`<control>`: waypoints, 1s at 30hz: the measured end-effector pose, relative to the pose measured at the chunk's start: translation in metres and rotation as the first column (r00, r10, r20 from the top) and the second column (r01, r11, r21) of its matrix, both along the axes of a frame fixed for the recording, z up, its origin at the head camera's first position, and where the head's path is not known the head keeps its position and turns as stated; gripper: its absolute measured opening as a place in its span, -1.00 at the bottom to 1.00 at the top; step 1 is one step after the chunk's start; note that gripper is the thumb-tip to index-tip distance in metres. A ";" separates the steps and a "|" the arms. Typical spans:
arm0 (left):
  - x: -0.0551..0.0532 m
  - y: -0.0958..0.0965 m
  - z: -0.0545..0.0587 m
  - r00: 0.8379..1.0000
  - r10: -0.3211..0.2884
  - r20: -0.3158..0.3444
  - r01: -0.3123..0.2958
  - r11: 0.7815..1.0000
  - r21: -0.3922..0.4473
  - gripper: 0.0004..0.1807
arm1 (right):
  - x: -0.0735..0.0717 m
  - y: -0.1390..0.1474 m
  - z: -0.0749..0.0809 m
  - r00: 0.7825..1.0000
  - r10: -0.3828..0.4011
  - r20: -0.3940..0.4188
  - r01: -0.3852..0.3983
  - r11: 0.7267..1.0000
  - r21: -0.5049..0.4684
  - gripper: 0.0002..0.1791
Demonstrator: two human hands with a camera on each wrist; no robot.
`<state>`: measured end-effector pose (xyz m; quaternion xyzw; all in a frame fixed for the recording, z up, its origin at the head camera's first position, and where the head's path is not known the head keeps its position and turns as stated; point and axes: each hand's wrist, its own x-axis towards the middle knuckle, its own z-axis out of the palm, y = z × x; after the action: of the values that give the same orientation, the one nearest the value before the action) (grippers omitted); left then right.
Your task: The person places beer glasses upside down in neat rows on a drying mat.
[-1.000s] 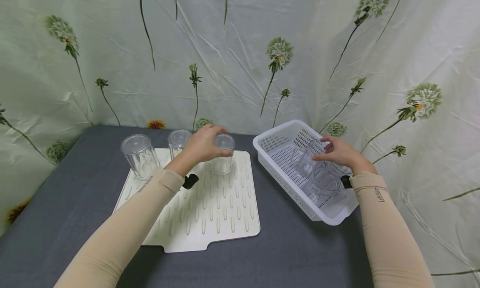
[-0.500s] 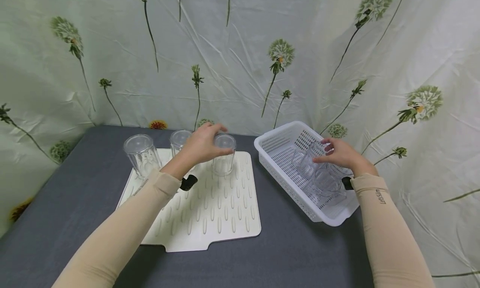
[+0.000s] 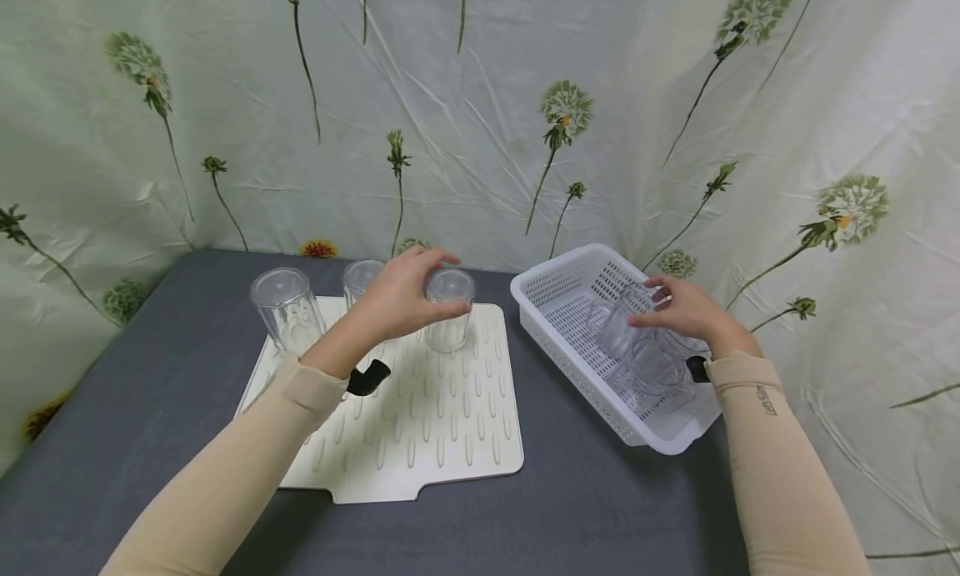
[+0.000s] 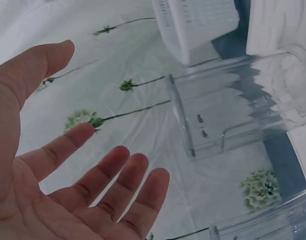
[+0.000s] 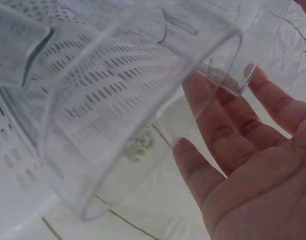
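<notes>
My left hand (image 3: 408, 297) is beside an upside-down clear drinking glass (image 3: 450, 330) on the cream drying mat (image 3: 465, 455). In the left wrist view its fingers (image 4: 155, 190) are spread, with a gap to the glass. Two more upturned glasses stand left of it, a big one (image 3: 283, 297) and one (image 3: 362, 276) partly behind the hand. My right hand (image 3: 690, 313) reaches into the white basket (image 3: 667, 444), thumb and fingers around one end of a clear glass (image 3: 618, 330). The right wrist view shows fingertips (image 5: 255, 75) at that glass (image 5: 253, 40).
More clear glasses (image 3: 656, 363) lie in the perforated basket, right under the right hand. A dark grey cloth (image 3: 555, 493) covers the table. Behind it hangs a pale curtain (image 3: 480, 126) printed with dandelions, close to the basket's back corner.
My left hand has drawn slightly away to the left of the glass on the mat, and its forearm has lowered. The right hand stays at the glass in the basket.
</notes>
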<state>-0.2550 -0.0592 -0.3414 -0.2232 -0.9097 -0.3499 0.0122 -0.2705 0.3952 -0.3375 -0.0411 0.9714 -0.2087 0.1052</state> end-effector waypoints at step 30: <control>0.056 -0.003 -0.005 0.976 -0.187 -0.113 0.205 0.963 0.177 -0.30 | 0.029 -0.024 0.031 0.986 -0.016 -0.165 0.005 0.998 -0.068 -0.02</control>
<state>-0.1994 -0.0618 -0.3468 -0.3263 -0.8445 -0.4226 0.0419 -0.2417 0.3710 -0.3068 -0.0569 0.9694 -0.2377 0.0215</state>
